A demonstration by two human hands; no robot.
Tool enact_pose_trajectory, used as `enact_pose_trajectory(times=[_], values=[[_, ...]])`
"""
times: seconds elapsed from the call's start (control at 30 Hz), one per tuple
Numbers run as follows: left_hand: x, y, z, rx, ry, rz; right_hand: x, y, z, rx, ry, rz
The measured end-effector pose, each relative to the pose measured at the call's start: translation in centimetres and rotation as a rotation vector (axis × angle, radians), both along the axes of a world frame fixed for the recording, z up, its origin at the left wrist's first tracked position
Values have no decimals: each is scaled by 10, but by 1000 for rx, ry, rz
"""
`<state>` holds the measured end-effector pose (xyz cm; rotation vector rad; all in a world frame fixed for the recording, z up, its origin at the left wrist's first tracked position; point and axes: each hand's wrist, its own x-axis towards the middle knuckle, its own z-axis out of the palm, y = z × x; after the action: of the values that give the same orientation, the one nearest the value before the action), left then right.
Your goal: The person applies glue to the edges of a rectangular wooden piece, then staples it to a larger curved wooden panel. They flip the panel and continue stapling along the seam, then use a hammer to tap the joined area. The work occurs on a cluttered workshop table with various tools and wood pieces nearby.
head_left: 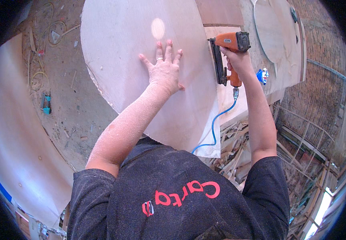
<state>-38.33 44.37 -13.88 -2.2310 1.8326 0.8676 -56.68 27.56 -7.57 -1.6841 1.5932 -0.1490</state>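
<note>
A large pale plywood sheet [117,40] with a curved, ragged left edge lies in front of me. My left hand [165,72] rests flat on it, fingers spread, holding nothing. Sawdust coats that hand and forearm. Just past the sheet's right edge, my right hand [239,62] is wrapped round the grip of an orange and black air nail gun [231,40]. Its long black magazine points toward the sheet. A blue air hose [215,128] runs from the base of the grip back across the sheet's near corner. The trigger finger is partly hidden.
On the right, more boards carry a curved thin panel [273,28] and a small blue-and-white container [262,76]. Wood offcuts [233,150] are heaped below. Leftward, a teal tool [46,104] and yellow hose [64,28] lie on the littered floor near another large sheet [21,132].
</note>
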Motion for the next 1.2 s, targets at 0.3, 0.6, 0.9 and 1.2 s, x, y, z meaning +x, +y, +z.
enact_pose_trajectory(times=[0.3,0.6,0.9,1.2], values=[[1,1,1,-17,12,9,11,-15,-5,18,7,25],[1,2,0,5,22,3,16,-16,-6,-40,112,138],[-6,4,12,-29,-23,13,24,-11,3,-45,198,131],[-4,11,19,-27,-58,16,-56,53,33,36,-108,23]])
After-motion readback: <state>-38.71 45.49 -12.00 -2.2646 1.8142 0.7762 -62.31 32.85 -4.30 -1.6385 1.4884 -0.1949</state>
